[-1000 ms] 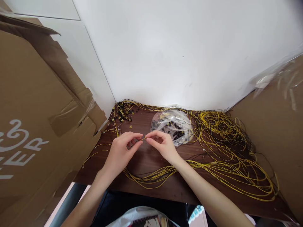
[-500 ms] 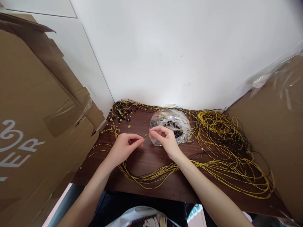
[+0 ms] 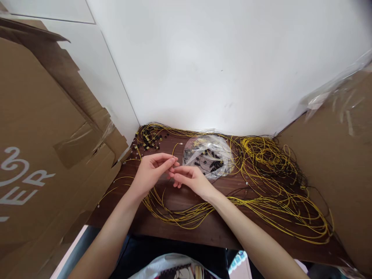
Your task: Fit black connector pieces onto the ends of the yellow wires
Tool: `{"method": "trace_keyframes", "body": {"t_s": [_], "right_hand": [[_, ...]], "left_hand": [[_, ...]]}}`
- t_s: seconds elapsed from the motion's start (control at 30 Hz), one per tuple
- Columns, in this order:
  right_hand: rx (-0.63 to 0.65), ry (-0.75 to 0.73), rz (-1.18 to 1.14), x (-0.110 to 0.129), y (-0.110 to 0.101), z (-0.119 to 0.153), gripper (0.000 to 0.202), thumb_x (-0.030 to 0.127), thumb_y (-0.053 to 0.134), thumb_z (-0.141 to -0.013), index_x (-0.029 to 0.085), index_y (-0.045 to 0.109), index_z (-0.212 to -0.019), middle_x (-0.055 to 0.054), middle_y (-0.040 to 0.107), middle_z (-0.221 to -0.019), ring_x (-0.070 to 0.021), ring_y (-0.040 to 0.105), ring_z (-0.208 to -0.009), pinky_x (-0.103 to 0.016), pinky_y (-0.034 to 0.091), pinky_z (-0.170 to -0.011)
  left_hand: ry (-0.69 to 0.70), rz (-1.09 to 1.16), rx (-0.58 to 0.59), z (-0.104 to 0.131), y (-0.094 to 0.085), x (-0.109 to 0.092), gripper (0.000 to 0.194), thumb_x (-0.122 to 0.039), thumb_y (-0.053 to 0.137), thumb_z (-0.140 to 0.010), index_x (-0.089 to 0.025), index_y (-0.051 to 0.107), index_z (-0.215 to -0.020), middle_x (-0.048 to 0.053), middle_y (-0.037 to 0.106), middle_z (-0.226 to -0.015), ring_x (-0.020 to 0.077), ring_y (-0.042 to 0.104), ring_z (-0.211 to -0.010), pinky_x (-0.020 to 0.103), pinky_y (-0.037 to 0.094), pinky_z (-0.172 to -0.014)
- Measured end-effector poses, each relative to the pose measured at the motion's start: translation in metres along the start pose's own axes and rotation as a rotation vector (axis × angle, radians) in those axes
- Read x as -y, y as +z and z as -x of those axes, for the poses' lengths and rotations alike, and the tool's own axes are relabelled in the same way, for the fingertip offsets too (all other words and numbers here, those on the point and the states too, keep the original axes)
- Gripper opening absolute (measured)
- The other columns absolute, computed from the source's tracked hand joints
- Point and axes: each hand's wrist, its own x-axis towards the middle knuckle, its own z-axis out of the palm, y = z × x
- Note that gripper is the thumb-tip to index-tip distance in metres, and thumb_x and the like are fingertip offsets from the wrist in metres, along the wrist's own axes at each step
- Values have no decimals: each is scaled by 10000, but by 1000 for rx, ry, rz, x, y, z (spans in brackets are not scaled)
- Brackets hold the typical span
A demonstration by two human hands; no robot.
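Observation:
My left hand pinches a thin yellow-and-black wire, which sticks up above the fingers and bends right to a small pale tip. Close against it, my right hand is closed too, its thumb and fingertips pinched on the same wire just below the left fingertips. Fingers hide the stretch of wire between them. Just behind the right hand lies a clear plastic bag with small black and yellow parts in it. A bundle of yellow and black wires curves across the brown tabletop beneath both wrists.
Tangled wires pile up on the right side. Small black and yellow pieces lie scattered at the back left. Cardboard boxes stand at the left and right; a white wall rises behind.
My right hand has moved left and slightly down, up to the left hand. The wire's pale-tipped end now shows above the fingers, and a short wire span no longer stretches between the hands.

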Motion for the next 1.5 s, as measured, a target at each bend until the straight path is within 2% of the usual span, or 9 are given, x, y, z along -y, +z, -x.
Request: {"method": "trace_keyframes", "body": {"t_s": [0.1,0.27,0.57,0.8,1.0,1.2,1.33,1.4,1.5], "right_hand": [[-3,-8,-11,-2,5,1,283,406,726,-682,151,689,-800,-27,674,-769,-99,589,-613,-227,475,-581],[-53,-14,-49,-6,2,0,275,372,747,-661,148,677,-803,-21,671,-717,-118,613,-633,-247,495,-608],[129,21,-11,-9,15,3,266,360,731,-683,142,662,-818,2,641,-678,-102,582,-596,-244,490,-609],[232,61,-11,-24,26,5,351,462,684,-724,116,650,-771,-32,655,-716,-91,576,-576,-218,468,-555],[344,98,-25,-33,27,6,373,484,646,-759,117,607,-814,-59,674,-786,-94,597,-589,-212,448,-545],[353,69,201,-27,30,12,359,465,523,-858,127,636,-897,-18,627,-702,-72,534,-577,-195,427,-555],[332,49,289,-24,32,14,320,424,532,-860,127,650,-876,-5,609,-672,-73,521,-580,-193,424,-565],[334,52,268,-24,32,13,313,419,547,-852,125,651,-872,-2,605,-665,-70,516,-575,-191,415,-560],[309,75,181,-26,30,10,325,432,558,-843,123,650,-874,5,593,-643,-61,496,-546,-183,391,-528]], "left_hand": [[48,-68,-35,4,2,5,236,-349,656,-755,-122,686,-813,43,648,-704,105,539,-541,226,473,-539],[147,-119,-64,13,3,14,160,-291,652,-760,-140,701,-741,61,642,-824,152,589,-781,231,476,-683],[135,-143,-72,15,8,10,172,-303,643,-761,-145,710,-747,69,651,-838,172,611,-802,250,489,-700],[13,-16,-80,15,10,12,211,-324,653,-776,-128,684,-849,35,662,-690,127,608,-611,209,496,-572],[25,123,-129,9,4,10,205,-313,654,-779,-118,639,-842,10,615,-670,103,574,-506,218,491,-496],[154,106,-241,-8,-12,1,183,-286,661,-770,-119,651,-844,16,609,-672,39,410,-415,155,297,-357],[277,-48,-324,-10,-24,-15,151,-263,648,-774,-129,669,-841,15,623,-665,41,400,-426,166,297,-390],[325,-199,-287,-7,-30,-22,134,-261,631,-787,-141,676,-826,18,640,-671,68,487,-498,176,369,-464],[312,-480,-30,1,-37,-25,158,-290,597,-817,-159,682,-794,31,671,-735,128,598,-688,208,444,-630]]}}
